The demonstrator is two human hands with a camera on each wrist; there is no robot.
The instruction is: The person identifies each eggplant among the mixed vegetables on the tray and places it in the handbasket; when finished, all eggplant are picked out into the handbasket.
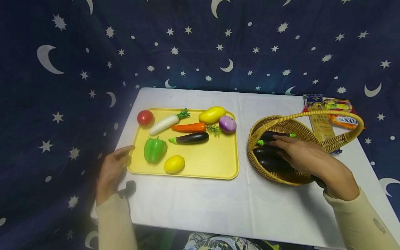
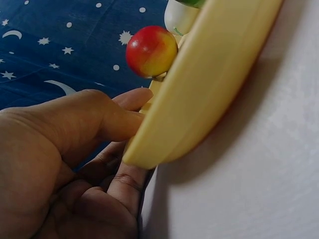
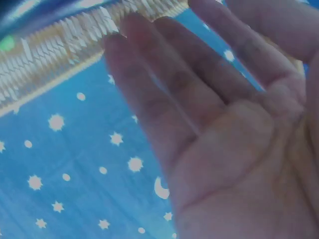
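My left hand (image 1: 113, 170) is at the left edge of a yellow tray (image 1: 212, 163) and holds its rim; the left wrist view shows fingers above and below the rim. On the tray lie a tomato (image 1: 145, 118), white radish (image 1: 164, 124), carrot (image 1: 188, 127), yellow mango-like fruit (image 1: 212, 114), purple onion (image 1: 227, 124), eggplant (image 1: 192, 138), green bell pepper (image 1: 154, 150) and lemon (image 1: 174, 164). My right hand (image 1: 307, 156) reaches into a wicker basket (image 1: 257, 163) over dark eggplants (image 1: 270, 159). Its fingers look extended in the right wrist view, with nothing seen between them.
The basket's tall handle (image 1: 315, 113) arches above the right hand. Behind it lie snack packages (image 1: 343, 121) and a clear packet (image 1: 323, 126) at the table's right. A white cloth (image 1: 200, 205) covers the table, and a dark star-patterned curtain (image 1: 193, 45) hangs behind.
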